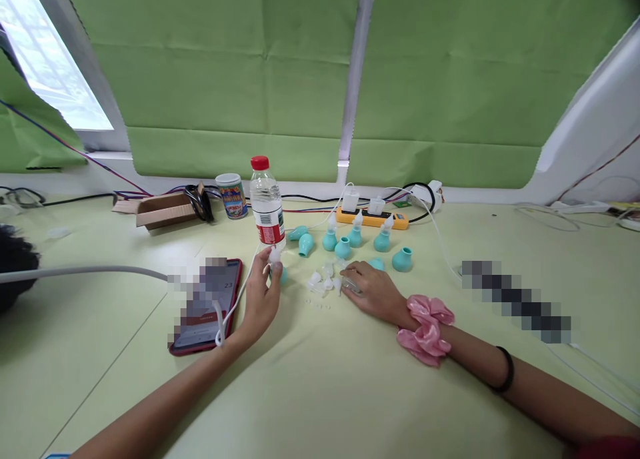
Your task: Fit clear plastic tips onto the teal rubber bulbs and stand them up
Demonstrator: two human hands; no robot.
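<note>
My left hand (263, 292) pinches a nasal aspirator, its white tip (275, 255) between thumb and fingers and its teal rubber bulb (283, 275) partly hidden behind them. Over small translucent plastic parts, my right hand (373, 289) has its fingers curled around a clear plastic piece (351, 285). Between the hands lies a loose pile of white tips (320, 282), with several tiny clear rings (320, 305) in front. Behind stand teal bulbs with tips fitted, such as one bulb (382, 239). Bare bulbs (402, 259) are there too, some lying on their sides (305, 245).
A water bottle (267, 209) with a red cap stands behind my left hand, beside a can (232, 197) and an open cardboard box (167, 211). A phone (210, 305) lies left, under a white cable. An orange power strip (395, 219) sits at the back.
</note>
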